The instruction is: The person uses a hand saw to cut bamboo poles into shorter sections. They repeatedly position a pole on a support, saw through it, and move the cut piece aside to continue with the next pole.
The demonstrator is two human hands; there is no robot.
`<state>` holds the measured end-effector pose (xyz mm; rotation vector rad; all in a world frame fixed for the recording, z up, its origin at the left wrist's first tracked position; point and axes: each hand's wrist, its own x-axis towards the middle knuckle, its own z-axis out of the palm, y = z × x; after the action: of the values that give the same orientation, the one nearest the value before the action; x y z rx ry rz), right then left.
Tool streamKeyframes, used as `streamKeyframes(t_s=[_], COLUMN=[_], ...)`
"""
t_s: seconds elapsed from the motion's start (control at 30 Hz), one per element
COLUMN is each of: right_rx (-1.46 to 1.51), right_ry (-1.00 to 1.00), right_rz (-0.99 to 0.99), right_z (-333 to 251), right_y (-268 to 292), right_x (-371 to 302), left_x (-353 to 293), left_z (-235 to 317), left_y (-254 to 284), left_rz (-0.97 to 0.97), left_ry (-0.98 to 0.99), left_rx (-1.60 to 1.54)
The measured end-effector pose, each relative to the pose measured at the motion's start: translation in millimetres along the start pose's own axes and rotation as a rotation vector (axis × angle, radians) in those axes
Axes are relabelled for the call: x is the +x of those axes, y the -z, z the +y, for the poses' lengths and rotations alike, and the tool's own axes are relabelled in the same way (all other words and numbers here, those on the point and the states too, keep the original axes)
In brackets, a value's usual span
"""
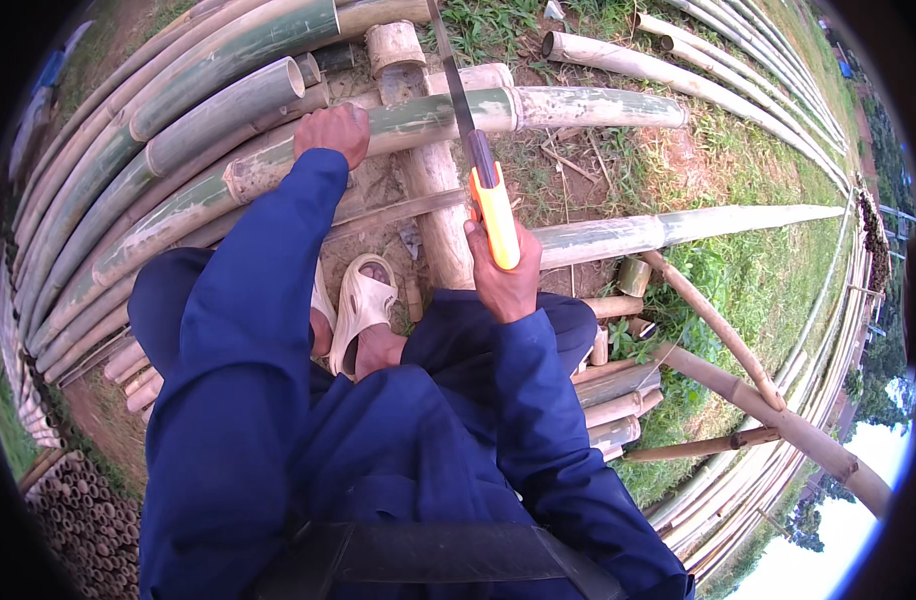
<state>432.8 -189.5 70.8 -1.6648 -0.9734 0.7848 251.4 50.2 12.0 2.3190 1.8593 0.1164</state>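
A thick green and pale bamboo pole (438,118) lies crosswise in front of me, resting over an upright-running bamboo support (433,185). My left hand (336,135) is closed over the top of this pole, left of the support. In my right hand (506,275) is the orange and yellow handle of a hand saw (495,215). The dark blade points away from me and crosses the pole just right of the support. Whether its teeth have cut into the bamboo, I cannot tell.
Several bamboo poles (228,100) lie stacked at the left. More long poles (618,62) rest on grass at the far right. Short cut pieces (618,400) lie right of my knee, near slanted bamboo posts (718,325). A sandal (363,310) shows between my legs.
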Motion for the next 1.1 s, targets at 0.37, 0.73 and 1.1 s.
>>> streamKeyframes(t_s=[0.37,0.73,1.1], right_rx=[-0.006,0.158,-0.129], right_ry=[-0.019,-0.064,-0.003], right_rz=[0.052,-0.081,-0.062], right_z=[11,-2,-19], right_y=[13,-2,63], right_x=[-35,11,-116], left_x=[-6,2,-1], left_z=[3,11,5], left_y=[-18,4,-5], left_rz=[0.071,-0.075,-0.040], left_ry=[-0.009,0.094,0.023], left_rx=[-0.045,-0.039,-0.025])
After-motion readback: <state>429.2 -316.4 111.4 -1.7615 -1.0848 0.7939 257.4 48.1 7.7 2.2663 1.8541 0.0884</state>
